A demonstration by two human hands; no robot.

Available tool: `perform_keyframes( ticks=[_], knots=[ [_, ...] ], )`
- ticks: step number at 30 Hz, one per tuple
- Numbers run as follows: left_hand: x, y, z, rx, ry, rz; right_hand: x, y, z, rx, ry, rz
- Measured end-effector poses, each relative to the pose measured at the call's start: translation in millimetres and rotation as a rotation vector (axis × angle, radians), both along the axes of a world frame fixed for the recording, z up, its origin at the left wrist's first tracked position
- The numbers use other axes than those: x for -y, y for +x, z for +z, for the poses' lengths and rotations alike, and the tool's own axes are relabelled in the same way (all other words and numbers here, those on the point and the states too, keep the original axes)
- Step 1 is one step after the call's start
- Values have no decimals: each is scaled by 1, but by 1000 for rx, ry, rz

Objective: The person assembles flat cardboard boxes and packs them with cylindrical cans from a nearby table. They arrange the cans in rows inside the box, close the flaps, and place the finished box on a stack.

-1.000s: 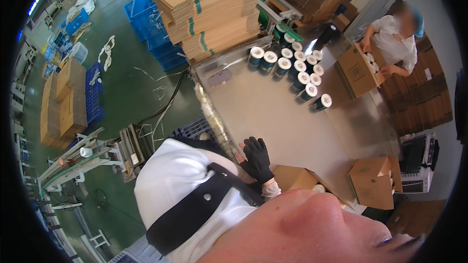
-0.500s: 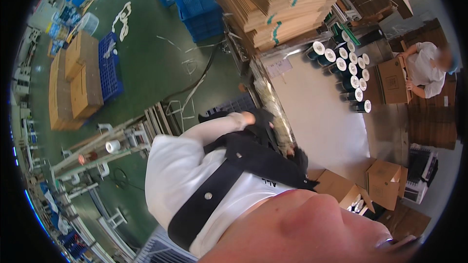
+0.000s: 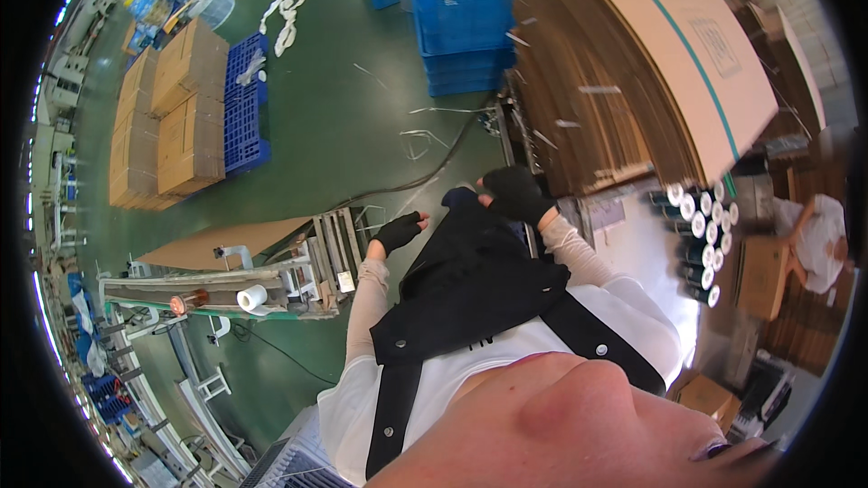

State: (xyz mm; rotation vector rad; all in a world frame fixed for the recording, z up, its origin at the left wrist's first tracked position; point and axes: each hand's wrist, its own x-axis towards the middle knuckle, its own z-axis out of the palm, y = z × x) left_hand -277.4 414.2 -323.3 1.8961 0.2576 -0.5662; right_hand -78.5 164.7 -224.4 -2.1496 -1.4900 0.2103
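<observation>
My left hand (image 3: 400,230), in a black fingerless glove, is held in front of me near the end of a long narrow bench (image 3: 312,294). Its bare fingertips point right, loosely apart, and nothing shows in them. My right hand (image 3: 517,196), gloved the same way, is out beside a tall stack of flat cardboard (image 3: 615,99). Its fingertips are apart and appear to hold nothing. Between the two hands hangs my black apron (image 3: 461,258).
Blue crates (image 3: 466,27) with spools stand on the floor ahead. Cartons (image 3: 185,117) sit left beside a blue pallet (image 3: 244,90). White-ended spools (image 3: 701,235) are grouped on a table at right, where a co-worker (image 3: 818,239) handles a carton (image 3: 759,276). Cable (image 3: 434,167) crosses the floor.
My view and body have turned left, away from the table with spools. Both hands have come away from the table edge and moved apart in front of me.
</observation>
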Motion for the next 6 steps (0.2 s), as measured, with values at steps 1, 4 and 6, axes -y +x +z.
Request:
perform_keyframes(
  ticks=[1,4,6],
  knots=[
    [-32,5,-8,-30,-76,16,-20,3,-21,-62,-24,71],
    [-150,30,-47,-88,-174,285,-80,31,-61,-405,-201,135],
    [-237,56,-75,148,149,439,-137,78,-85,-515,-248,138]
  ],
)
